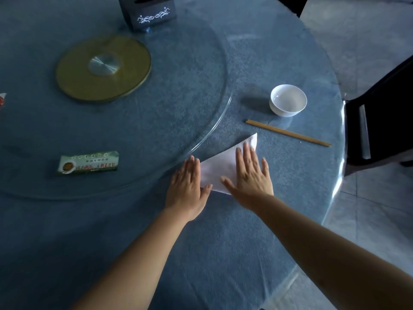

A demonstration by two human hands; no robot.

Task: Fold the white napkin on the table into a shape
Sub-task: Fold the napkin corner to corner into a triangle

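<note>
White napkin (pixel 220 168) lies flat on the table, folded into a triangle.

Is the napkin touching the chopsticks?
Apart. The head view shows a strip of blue tablecloth between the napkin's far corner and the chopsticks.

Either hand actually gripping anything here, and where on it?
Nothing is gripped. Both hands lie flat, fingers open: the left hand on the near-left end of the folded napkin, the right hand across its middle, pressing it on the table.
</note>
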